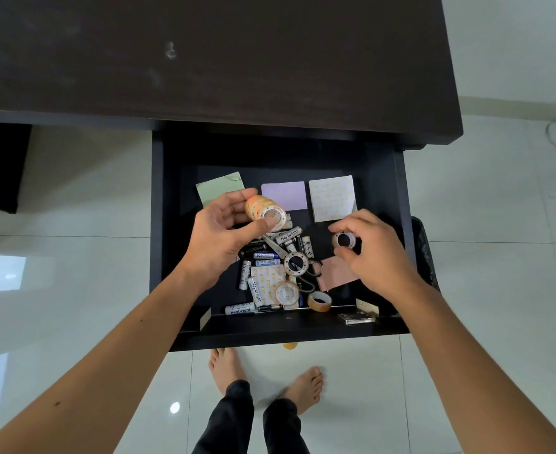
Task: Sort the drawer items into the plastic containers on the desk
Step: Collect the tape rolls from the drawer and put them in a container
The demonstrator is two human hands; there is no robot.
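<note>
Several tape rolls (pixel 265 209) sat stacked in the left hand (pixel 224 234), fingers curled round them, likely gathered for one trip. Right hand (pixel 373 249) pinched another roll (pixel 344 240) above the open drawer (pixel 381 191); containers unseen.

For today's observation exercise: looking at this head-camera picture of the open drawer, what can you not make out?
- Plastic containers: none shows in the head view; the desk top visible is bare.
- How many tape rolls the left hand grips: fingers cover part of the stack.
- Drawer back: lost in shadow under the desk.
- Tape roll at the right hand: fingers partly cover it.
</note>
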